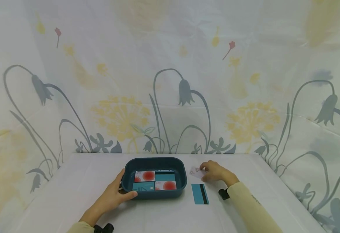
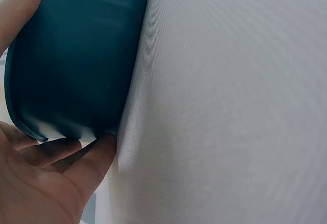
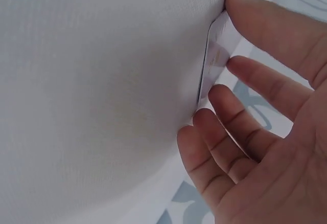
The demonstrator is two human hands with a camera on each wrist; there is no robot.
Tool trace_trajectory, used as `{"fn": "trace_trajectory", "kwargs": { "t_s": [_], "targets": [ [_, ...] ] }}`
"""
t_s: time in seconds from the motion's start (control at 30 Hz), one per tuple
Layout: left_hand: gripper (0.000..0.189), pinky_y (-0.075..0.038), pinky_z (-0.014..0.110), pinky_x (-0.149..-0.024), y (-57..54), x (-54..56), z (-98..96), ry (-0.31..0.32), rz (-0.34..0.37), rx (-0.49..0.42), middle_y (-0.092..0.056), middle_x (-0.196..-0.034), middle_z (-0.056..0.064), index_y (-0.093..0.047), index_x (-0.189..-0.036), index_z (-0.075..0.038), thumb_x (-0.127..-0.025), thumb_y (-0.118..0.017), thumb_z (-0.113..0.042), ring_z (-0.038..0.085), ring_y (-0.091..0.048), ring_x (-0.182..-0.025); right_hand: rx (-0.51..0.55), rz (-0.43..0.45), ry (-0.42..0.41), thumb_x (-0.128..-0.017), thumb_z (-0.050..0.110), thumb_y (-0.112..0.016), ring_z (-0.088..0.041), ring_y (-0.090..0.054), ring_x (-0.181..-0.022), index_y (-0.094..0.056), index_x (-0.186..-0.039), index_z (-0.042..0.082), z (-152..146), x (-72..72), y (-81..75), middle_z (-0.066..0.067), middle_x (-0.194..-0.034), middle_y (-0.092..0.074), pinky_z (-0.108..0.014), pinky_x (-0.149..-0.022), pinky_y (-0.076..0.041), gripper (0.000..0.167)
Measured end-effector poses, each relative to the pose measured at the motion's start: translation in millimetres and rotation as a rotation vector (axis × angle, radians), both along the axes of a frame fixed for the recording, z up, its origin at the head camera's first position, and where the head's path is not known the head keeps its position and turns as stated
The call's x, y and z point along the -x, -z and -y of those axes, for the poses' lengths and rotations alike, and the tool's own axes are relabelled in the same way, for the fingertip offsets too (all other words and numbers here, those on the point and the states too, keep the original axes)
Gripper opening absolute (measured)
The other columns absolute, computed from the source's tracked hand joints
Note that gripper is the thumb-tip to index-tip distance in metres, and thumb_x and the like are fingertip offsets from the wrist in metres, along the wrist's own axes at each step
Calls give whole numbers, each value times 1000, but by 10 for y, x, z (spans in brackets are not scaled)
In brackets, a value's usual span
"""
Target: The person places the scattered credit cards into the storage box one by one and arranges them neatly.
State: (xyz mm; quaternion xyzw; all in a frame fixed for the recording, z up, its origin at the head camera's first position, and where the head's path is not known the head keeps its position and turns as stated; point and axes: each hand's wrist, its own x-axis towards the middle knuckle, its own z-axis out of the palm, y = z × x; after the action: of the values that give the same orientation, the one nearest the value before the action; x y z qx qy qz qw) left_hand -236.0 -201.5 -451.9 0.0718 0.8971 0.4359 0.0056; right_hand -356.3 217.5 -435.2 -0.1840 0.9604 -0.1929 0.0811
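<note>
A dark teal rectangular tray (image 1: pixel 153 194) stands on the white table, with several cards laid flat inside, some red-and-white, others blue. My left hand (image 1: pixel 113 194) grips its left end, thumb at the front rim; the left wrist view shows the fingers under the tray's (image 2: pixel 76 60) edge. To the right of the tray, my right hand (image 1: pixel 215 171) holds a pale patterned card (image 1: pixel 196 172) by its edges, low over the table. In the right wrist view, thumb and fingertips sit around that card (image 3: pixel 214 60); whether it touches the table I cannot tell.
A blue card (image 1: pixel 197 194) with a black stripe lies on the white table (image 1: pixel 164 216), just in front of my right hand and right of the tray. Behind the table hangs a floral cloth (image 1: pixel 170 110).
</note>
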Motion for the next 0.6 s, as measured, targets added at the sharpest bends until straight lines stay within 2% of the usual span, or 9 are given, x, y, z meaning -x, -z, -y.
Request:
{"fn": "trace_trajectory", "kwargs": {
  "t_s": [0.4, 0.6],
  "targets": [
    [107, -37, 55, -102, 14, 11, 7, -5, -1, 17, -25, -152, 25, -10, -153, -4, -80, -74, -47, 42, -43, -128, 27, 30, 38, -71, 15, -83, -24, -52, -89, -63, -106, 3, -2, 34, -10, -10, -98, -58, -47, -87, -45, 42],
    [107, -36, 56, -102, 9, 9, 1, -10, 2, 17, -24, -153, 24, -10, -153, -5, -79, -74, -47, 43, -42, -129, 47, 7, 36, -70, 14, -83, -22, -49, -87, -62, -102, 1, -13, 13, -8, -9, -94, -55, -44, -84, -43, 41]
  ]
}}
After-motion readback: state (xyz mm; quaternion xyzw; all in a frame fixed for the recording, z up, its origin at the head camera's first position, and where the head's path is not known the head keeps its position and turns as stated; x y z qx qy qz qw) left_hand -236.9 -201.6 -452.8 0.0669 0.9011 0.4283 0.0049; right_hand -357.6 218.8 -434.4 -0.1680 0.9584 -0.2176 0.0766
